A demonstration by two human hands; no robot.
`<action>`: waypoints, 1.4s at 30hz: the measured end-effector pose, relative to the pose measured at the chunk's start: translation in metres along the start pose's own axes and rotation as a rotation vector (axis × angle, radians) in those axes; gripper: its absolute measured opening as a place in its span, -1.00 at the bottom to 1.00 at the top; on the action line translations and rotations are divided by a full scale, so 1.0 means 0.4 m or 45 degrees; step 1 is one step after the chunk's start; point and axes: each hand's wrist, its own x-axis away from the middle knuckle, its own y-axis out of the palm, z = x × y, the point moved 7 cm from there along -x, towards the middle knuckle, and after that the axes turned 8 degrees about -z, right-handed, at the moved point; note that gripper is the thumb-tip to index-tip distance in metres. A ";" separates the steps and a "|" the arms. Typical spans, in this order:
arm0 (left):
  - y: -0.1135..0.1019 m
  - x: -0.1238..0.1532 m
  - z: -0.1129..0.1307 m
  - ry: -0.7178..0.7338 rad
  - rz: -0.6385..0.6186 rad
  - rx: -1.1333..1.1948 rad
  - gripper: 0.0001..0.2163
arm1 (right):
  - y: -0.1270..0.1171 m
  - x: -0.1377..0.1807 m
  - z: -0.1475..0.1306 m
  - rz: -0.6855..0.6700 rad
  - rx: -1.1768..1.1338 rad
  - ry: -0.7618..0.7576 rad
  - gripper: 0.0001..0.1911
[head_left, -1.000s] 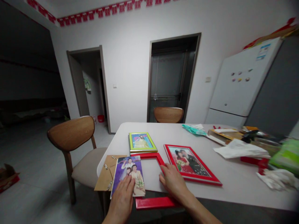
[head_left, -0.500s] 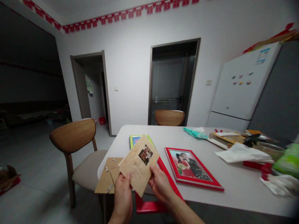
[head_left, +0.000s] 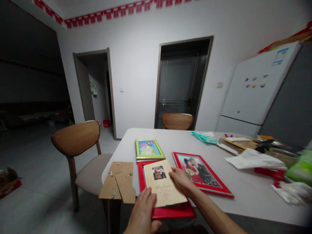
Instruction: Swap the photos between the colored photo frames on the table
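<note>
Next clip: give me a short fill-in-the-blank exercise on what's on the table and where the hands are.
1. The beige card lies on top of the ____ empty frame.
2. Both the left hand and the right hand rest on the ____.
3. The small frame behind the card has a ____ border.
4. The brown backing board lies to the ____ of the card.

Missing words: red; card; green; left

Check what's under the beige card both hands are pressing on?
The beige card lies on an empty red frame; red border shows at its far, left and near sides. Left hand and right hand rest on it. The frame's opening is covered, so its contents cannot be seen.
</note>
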 end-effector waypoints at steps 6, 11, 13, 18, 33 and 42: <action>-0.002 -0.007 -0.001 0.003 -0.075 -0.177 -0.43 | 0.008 -0.005 -0.034 0.092 0.601 -0.112 -0.65; 0.002 0.003 -0.003 0.109 -0.014 -0.224 -0.44 | -0.006 0.006 -0.048 0.284 1.242 -0.030 -0.64; -0.021 0.024 -0.007 0.206 0.117 -0.225 -0.48 | -0.002 0.011 -0.049 0.315 1.428 0.016 -0.62; -0.155 0.101 -0.111 0.157 0.552 -0.332 -0.57 | 0.005 0.016 -0.055 0.345 1.541 -0.001 -0.64; -0.241 0.141 -0.147 0.242 0.941 -0.744 -0.76 | 0.257 0.082 -0.156 -0.202 0.417 -0.512 -0.53; -0.096 0.077 0.028 0.465 0.646 -0.574 -0.70 | 0.038 0.188 -0.132 -0.079 0.594 -0.345 -0.47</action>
